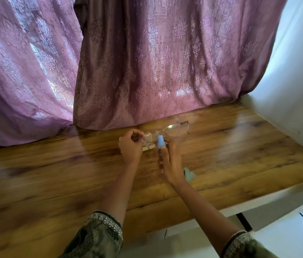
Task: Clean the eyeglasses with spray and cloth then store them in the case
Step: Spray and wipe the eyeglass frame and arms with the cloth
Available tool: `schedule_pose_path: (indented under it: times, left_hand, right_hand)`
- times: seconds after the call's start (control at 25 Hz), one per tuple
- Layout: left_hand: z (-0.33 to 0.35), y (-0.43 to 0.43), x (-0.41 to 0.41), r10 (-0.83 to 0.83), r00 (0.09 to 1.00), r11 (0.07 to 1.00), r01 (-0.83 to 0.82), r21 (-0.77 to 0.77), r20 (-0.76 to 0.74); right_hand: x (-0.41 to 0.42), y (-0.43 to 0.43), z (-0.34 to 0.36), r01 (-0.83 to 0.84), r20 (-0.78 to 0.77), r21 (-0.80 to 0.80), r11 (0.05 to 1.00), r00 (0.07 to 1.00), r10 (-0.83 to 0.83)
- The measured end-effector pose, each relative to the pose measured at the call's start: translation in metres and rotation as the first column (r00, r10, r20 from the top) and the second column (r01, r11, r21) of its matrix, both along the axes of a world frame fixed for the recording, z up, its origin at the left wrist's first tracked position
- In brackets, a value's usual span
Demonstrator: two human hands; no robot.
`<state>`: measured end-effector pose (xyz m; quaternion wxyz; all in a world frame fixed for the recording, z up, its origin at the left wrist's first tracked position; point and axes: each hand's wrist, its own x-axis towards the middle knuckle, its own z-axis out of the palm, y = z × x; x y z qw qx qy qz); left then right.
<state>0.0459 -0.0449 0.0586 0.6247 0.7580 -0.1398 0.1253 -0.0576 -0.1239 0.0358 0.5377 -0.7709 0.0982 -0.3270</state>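
Over the wooden table [54, 164], near the purple curtain [147, 71], I have both hands raised with the eyeglasses [175, 129] between them. My left hand [131, 146] pinches one temple arm, fingers closed on it, so the frame hangs out toward the right with the lenses facing the spray bottle [161, 141]. My right hand [171, 164] is wrapped around that bottle, its blue top just beside the nearer lens. I judge this is the spraying step, about to start. Next I need the nozzle aimed squarely at a lens and a press on the top. A pale case [149, 144] lies open on the table behind my left hand; the cloth [189, 175] rests by my right wrist, untouched.
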Motion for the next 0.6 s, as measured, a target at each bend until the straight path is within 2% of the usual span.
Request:
schedule_pose_path:
  times: [0.12,0.24,0.6]
  left_hand:
    - [0.0,0.0,-0.003,-0.014,0.999,1.0,0.015,-0.018,0.029]
    - [0.003,0.001,-0.007,-0.035,0.998,0.998,0.038,-0.057,0.049]
    - [0.02,-0.003,-0.018,-0.104,0.994,0.992,0.107,-0.071,0.037]
  right_hand:
    - [0.004,0.006,0.013,-0.028,0.044,-0.035,0.999,0.999,0.03]
    - [0.004,0.004,0.028,-0.023,0.065,-0.171,0.985,0.997,0.035]
    - [0.007,-0.007,0.034,0.123,-0.064,-0.335,0.934,0.986,-0.153]
